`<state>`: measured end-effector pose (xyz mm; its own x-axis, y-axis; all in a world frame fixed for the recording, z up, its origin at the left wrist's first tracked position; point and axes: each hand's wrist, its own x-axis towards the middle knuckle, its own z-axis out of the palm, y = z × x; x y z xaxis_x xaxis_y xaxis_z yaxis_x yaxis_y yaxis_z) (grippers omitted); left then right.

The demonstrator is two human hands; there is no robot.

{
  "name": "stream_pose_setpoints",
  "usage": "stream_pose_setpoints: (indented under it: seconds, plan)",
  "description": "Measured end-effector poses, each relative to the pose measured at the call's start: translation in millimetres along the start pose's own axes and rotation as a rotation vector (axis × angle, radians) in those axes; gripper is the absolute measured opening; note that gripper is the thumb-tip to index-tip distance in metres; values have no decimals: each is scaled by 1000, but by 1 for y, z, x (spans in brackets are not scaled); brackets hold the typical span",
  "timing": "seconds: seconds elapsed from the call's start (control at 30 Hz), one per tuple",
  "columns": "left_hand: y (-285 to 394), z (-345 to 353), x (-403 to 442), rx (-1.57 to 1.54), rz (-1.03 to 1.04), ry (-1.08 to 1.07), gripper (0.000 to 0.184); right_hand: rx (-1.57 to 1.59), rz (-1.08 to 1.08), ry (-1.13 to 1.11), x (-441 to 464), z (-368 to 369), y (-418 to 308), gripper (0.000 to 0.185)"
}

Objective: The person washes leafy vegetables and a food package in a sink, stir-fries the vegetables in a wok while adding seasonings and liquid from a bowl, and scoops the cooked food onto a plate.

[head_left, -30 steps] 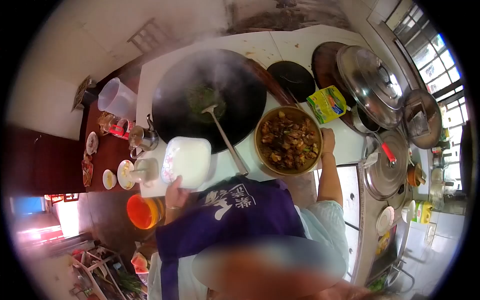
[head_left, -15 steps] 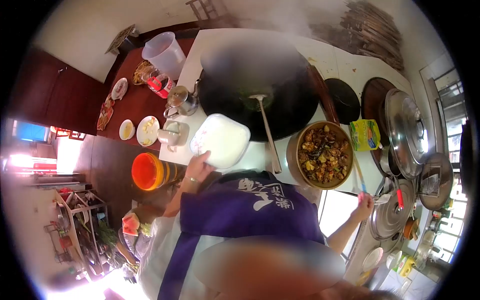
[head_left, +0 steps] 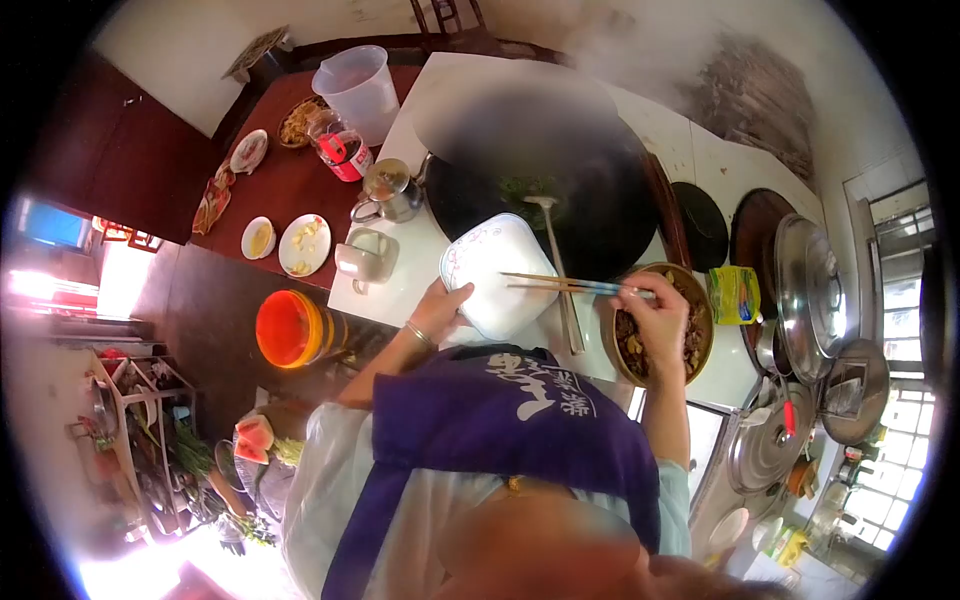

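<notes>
My left hand [head_left: 438, 312] grips the near-left edge of a white square dish [head_left: 490, 245], thumb on top. The dish is tilted beside the near edge of a large dark wok [head_left: 615, 215]. My right hand [head_left: 660, 325] is closed around a pair of chopsticks [head_left: 590, 286] with blue handles. Their tips point left, over the dish. Beneath the right hand stands a brown bowl [head_left: 608, 335] of browned, chopped food [head_left: 692, 290], partly covered by the hand. A metal spatula [head_left: 562, 270] leans in the wok, its head by some greens [head_left: 525, 187].
Left of the wok are a metal kettle [head_left: 392, 190], a pale mug [head_left: 366, 256] and a cola bottle [head_left: 343, 152]. A yellow packet [head_left: 734, 295] and a large metal lid [head_left: 808, 270] lie to the right. An orange bucket [head_left: 290, 328] stands at lower left. Steam hangs over the stove.
My right hand has come in from the far right with the chopsticks and is now above the brown bowl. My left hand has shifted the dish rightward and tilted it.
</notes>
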<state>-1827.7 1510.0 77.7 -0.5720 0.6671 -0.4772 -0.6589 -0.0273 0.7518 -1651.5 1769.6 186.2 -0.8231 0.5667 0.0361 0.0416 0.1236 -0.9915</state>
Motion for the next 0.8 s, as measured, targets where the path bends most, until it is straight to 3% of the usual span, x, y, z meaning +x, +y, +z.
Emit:
stream_pose_setpoints:
  seconds: [0.2,0.37,0.47,0.53,0.63,0.7,0.8]
  plan:
    - [-5,-15,1,-7,23,17,41,48,-93,-333,35,74,15,5]
    - [-14,-35,8,75,30,90,43,231,36,-524,57,97,28,27]
    - [-4,-37,8,107,30,144,44,262,109,-450,91,85,37,52]
    - [5,-35,4,90,49,165,44,311,37,-157,122,81,45,53]
    - [5,-48,5,75,16,213,44,208,11,96,185,73,96,33]
    - [-1,-61,8,131,29,212,46,228,91,120,220,79,133,23]
    - [-3,-63,8,114,54,231,46,158,119,121,251,102,163,23]
